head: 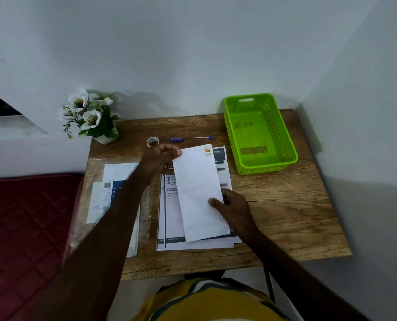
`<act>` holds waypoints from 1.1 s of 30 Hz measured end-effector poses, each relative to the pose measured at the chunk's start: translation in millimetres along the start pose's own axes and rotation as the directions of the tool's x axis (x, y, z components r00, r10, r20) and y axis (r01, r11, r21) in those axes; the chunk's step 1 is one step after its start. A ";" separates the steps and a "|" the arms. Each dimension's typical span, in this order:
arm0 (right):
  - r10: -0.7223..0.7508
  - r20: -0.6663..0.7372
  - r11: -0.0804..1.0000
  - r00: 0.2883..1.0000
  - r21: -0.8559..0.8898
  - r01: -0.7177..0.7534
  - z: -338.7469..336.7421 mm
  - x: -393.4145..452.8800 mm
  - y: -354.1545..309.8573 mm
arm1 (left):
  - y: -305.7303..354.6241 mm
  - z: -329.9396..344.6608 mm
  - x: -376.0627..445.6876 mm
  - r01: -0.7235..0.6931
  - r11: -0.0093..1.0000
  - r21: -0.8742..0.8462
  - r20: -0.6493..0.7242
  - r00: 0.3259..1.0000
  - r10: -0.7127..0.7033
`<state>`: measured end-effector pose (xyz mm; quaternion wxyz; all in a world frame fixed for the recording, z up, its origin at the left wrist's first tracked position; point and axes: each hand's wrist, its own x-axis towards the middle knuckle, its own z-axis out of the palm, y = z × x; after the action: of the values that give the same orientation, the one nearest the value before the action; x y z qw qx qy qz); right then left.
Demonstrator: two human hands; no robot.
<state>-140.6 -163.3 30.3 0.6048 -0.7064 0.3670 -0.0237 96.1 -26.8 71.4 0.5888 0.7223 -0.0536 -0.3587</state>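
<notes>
White envelope (200, 193), held just above the printed sheets (169, 230) in the middle of the surface (285, 216). Long and thin, with the long side running from far to near and the far end leaning a little to the left. Far left corner pinched by the left hand (160, 158), fingers (175, 153) curled tight on the paper. Near right edge gripped by the right hand (235, 210), thumb on top and the other fingers tucked under, out of sight. One hand at each end then, right hand closer to the body, left hand closer to the wall. Small stamp (207, 151) with orange and red on the far right corner, too blurry to read. No address to be seen on the white face. Dark headings and lines of print on the sheets below, also too small to read. Green basket (230, 135) off to the far right, well apart from the envelope and nearer the right hand, so probably an easy swing that way for the next move. Faint label on the basket floor, not readable. Blue pen (190, 139) and a tape roll (153, 142) just behind the left hand. More papers (114, 181) with a barcode on the left, under the left arm. White flowers (88, 114) in a pot at the far left corner. Red bed (24, 216) beside the surface.
</notes>
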 end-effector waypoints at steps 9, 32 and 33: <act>0.194 0.181 0.905 0.964 0.347 -0.247 -0.9 -29.0 -8.0 | -1.0 2.8 -1.8 0.094 0.986 -0.140 0.010 0.996 -0.094; -0.146 -0.266 0.974 0.953 0.129 0.185 -95.2 -26.6 -122.3 | -5.6 -4.8 7.0 -0.092 0.995 0.041 -0.041 0.995 0.093; -0.235 -0.329 0.972 0.914 -0.053 0.231 -107.4 -26.0 -134.5 | -9.1 -3.0 6.1 -0.104 0.992 0.071 -0.053 0.993 0.108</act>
<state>-145.0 -239.1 187.0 0.5222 -0.7347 0.3773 -0.2124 99.2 -24.6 60.7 0.5833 0.7480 -0.0875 -0.3044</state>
